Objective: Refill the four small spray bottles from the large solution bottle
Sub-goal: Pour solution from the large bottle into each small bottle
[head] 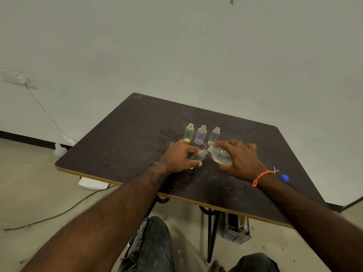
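Hands meet near the middle of the dark surface [137, 122], each grasping a bottle. The left hand [180, 156] curls its fingers and thumb round a small clear spray bottle [198, 156], capless and tilted, its open neck pointing toward 1 o'clock. The right hand [240, 159] grips the large solution bottle [220, 156] from above — the bottle is tipped over toward 9 o'clock, with its mouth just beside the mouth of the small one and clear liquid pooled in its lower side. Whether liquid is passing between the two necks cannot be made out.

At 12 o'clock from the hands, three more small bottles stand upright in a row, all without caps: a yellowish bottle [189, 133] at the left, a purple-tinted bottle [200, 134] in the middle and a clear bottle [214, 135] at the right, close beside one another and just beyond the fingertips.

An orange wristband [261, 177] circles the right wrist. At 4 o'clock from the right hand, near the surface's edge, lie a blue cap [284, 177] and a small white piece [275, 170] — too small to identify. Below the surface, a grey crate [235, 230] sits on the floor, and a white cable [42, 112] runs down the wall at 10 o'clock.
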Available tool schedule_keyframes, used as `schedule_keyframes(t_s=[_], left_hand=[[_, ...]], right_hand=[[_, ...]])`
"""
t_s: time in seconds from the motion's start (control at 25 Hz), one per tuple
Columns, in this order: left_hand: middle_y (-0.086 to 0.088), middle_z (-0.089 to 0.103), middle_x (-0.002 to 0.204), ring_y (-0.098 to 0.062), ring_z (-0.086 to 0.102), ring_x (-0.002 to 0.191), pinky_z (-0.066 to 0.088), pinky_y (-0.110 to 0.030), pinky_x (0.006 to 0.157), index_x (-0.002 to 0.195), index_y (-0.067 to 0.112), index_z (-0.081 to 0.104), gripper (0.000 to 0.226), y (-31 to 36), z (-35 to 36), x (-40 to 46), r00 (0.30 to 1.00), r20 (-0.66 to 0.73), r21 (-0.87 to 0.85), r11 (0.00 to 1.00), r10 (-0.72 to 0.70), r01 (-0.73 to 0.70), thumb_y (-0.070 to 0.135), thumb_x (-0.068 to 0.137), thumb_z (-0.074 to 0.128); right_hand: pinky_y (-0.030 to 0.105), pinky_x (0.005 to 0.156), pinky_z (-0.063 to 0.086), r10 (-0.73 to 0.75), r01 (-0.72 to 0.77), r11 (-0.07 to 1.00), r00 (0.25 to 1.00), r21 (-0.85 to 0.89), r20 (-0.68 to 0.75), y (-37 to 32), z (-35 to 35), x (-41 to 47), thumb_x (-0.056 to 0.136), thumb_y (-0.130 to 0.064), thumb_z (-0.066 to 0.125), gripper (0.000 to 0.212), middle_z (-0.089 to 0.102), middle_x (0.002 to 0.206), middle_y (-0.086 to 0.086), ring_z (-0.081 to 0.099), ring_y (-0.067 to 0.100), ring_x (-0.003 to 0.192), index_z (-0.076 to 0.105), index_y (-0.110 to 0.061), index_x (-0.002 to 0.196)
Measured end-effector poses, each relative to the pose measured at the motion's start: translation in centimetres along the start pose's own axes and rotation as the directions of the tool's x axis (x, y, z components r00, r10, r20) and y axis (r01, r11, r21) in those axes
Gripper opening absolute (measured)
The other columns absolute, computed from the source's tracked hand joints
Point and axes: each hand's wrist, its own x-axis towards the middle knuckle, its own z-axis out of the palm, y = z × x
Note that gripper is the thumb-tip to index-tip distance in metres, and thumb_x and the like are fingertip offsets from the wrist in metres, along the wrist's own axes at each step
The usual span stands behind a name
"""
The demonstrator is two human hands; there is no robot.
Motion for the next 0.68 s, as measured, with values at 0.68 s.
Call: schedule_keyframes(t_s=[0.68], left_hand=[[0.024, 0.078, 0.103, 0.008, 0.07, 0.095, 0.058, -0.038, 0.097, 0.122, 0.035, 0.077, 0.046, -3.2, -1.5, -0.6, 0.96, -0.189, -0.186, 0.968, -0.206, 0.171, 0.045, 0.077, 0.086]], right_hand=[[0.032, 0.095, 0.054, 0.299, -0.171, 0.694, 0.952, 0.7, -0.063, -0.8, 1.9, -0.3, 0.077, -0.038, 0.084, 0.077, 0.055, 0.132, -0.004, 0.057, 0.017, 0.113, 0.038, -0.028, 0.138]])
